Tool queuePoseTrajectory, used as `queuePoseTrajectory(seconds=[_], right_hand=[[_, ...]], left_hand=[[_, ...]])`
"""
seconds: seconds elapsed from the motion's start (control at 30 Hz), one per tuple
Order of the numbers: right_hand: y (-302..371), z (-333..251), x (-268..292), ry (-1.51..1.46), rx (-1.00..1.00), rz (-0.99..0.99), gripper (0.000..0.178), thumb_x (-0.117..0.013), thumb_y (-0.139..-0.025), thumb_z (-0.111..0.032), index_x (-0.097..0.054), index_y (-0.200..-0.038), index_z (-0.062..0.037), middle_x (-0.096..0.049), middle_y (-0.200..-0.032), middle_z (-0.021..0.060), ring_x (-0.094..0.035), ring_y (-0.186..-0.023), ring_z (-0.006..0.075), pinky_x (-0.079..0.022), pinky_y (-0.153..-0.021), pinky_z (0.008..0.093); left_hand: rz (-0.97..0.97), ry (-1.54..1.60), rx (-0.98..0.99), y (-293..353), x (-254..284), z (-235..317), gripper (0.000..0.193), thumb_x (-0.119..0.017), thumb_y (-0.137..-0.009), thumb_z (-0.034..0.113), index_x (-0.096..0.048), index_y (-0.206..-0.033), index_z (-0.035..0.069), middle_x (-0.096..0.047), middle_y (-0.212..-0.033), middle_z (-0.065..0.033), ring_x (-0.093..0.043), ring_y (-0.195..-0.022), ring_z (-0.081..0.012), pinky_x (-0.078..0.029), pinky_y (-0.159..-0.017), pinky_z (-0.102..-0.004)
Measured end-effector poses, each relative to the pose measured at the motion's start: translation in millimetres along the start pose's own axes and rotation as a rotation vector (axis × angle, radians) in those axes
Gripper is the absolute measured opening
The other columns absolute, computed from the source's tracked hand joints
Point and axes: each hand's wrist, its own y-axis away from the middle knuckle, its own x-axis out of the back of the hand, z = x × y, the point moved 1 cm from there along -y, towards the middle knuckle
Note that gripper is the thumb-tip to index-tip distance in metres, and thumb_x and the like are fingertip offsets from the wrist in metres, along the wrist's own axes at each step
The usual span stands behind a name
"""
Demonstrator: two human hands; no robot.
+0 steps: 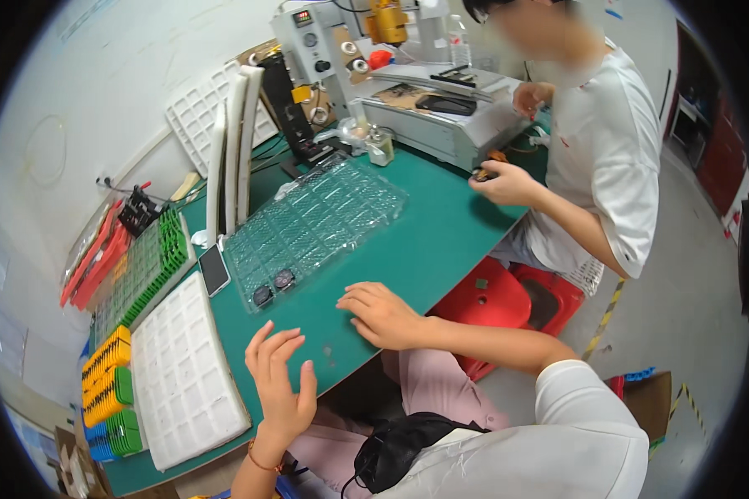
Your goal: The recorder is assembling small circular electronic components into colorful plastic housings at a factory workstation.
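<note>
My left hand [279, 384] is raised over the front edge of the green table [429, 224], fingers spread and palm bare. To its right, my right hand [383, 316] hovers at or lightly touches the tabletop near the edge, fingers loosely bent and apart, with nothing visible in it. Beyond both hands lies a clear plastic compartment tray [333, 204]. In its near corner sit two small round black parts, one [263, 295] beside the other [285, 279]. A dark-screened phone [214, 270] rests against the tray's left side.
To the left are a white foam grid tray [187, 374], a green rack [154, 270] and yellow holders [108, 374]. Upright white foam strips [240, 150] stand behind. On the right, a co-worker [599, 158] holds a small dark part beside a bench machine [429, 116]. A red stool [487, 299] stands below.
</note>
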Motion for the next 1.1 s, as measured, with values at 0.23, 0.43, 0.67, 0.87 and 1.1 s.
queuePoseTrajectory(seconds=[0.23, 0.43, 0.67, 0.87, 1.1], right_hand=[[39.9, 38.2, 39.8, 0.084, -0.238, -0.092, 0.031, -0.054, -0.075, -0.007, -0.051, -0.105, -0.001, -0.053, -0.103, 0.0152, -0.049, -0.1, 0.0304, -0.038, -0.087, 0.0399], [52.8, 37.8, 38.8, 0.059, -0.274, -0.145, 0.033, -0.054, -0.076, -0.007, -0.049, -0.108, -0.0004, -0.051, -0.106, 0.0155, -0.048, -0.103, 0.0304, -0.037, -0.089, 0.0401], [45.0, 60.5, 41.0, 0.356, -0.521, 0.17, 0.061, -0.063, -0.07, -0.012, -0.035, -0.122, 0.0027, -0.04, -0.122, 0.0238, -0.04, -0.112, 0.0386, -0.034, -0.093, 0.0429], [36.6, 138.5, 63.5, 0.59, -0.89, 0.286, 0.103, -0.075, -0.064, -0.034, -0.011, -0.137, 0.0004, -0.032, -0.126, 0.0242, -0.034, -0.115, 0.0384, -0.026, -0.096, 0.0463], [13.6, 164.1, 61.9, 0.546, -1.029, 0.145, 0.09, -0.068, -0.068, -0.025, -0.016, -0.135, 0.0024, -0.045, -0.111, 0.0205, -0.042, -0.101, 0.0342, -0.032, -0.088, 0.0439]], left_hand=[[-0.194, -0.056, 0.01, 10.6, 11.3, 12.5, 0.039, -0.055, -0.072, 0.0, -0.049, -0.111, 0.0, -0.049, -0.114, -0.0141, -0.038, -0.115, -0.0394, -0.028, -0.097, -0.0464], [-0.268, -0.087, 0.044, 17.1, 19.7, 10.8, 0.037, -0.053, -0.075, 0.002, -0.047, -0.112, 0.0, -0.048, -0.117, -0.0141, -0.035, -0.12, -0.0374, -0.027, -0.1, -0.0451], [-0.273, -0.081, 0.038, 17.7, 23.7, 12.8, 0.04, -0.055, -0.073, 0.0, -0.048, -0.112, -0.001, -0.048, -0.116, -0.0158, -0.038, -0.116, -0.0397, -0.029, -0.097, -0.0464], [-0.282, -0.073, 0.037, 17.2, 22.1, 13.1, 0.041, -0.056, -0.073, 0.001, -0.047, -0.113, -0.001, -0.048, -0.117, -0.0156, -0.038, -0.116, -0.0386, -0.029, -0.097, -0.0455], [-0.29, -0.012, 0.063, 15.0, 3.0, -1.5, 0.039, -0.056, -0.074, 0.002, -0.048, -0.112, 0.0, -0.048, -0.117, -0.0148, -0.039, -0.116, -0.0362, -0.029, -0.098, -0.044]])
